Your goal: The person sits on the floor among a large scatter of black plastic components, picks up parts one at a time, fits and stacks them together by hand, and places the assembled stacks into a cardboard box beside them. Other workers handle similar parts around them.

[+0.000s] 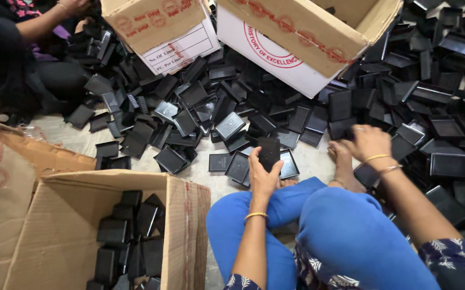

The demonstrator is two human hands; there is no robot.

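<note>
Blue-trousered knees are filling the near edge, and just past them the left hand [263, 174] is closing its fingers round a small black rectangular plastic tray [269, 152], holding it upright with its long axis pointing away toward the heap of loose black plastic trays [189, 102]. Right hand [369, 142] is resting fingers-down, spread on the trays to the right, gripping nothing I can make out. Open brown cardboard box [71, 225], part-filled with stacked trays, is sitting near-left, nearer the left hand.
</note>
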